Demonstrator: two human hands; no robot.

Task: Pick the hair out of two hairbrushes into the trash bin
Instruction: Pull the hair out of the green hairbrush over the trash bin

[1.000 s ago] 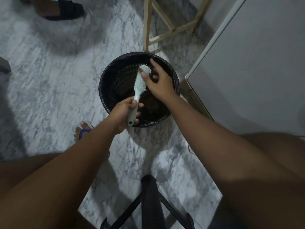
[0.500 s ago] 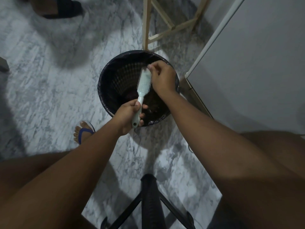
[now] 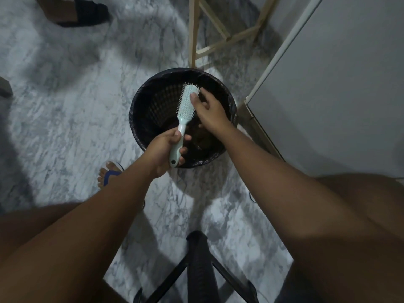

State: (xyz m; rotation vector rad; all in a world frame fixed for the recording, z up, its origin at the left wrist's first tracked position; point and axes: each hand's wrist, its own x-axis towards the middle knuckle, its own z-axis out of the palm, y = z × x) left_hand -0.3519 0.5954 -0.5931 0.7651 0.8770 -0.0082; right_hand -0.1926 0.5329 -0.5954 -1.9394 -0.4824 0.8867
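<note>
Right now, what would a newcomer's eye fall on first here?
The pale green hairbrush, held above the black trash bin at the centre of the marble floor. The left hand grips its handle, and the right hand pinches at the bristle head. Behind the bin stands a pale wooden frame.

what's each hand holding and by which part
The left hand grips the pale green hairbrush by its handle. The right hand has its thumb on the bristle head; whether it pinches anything cannot be told.
</note>
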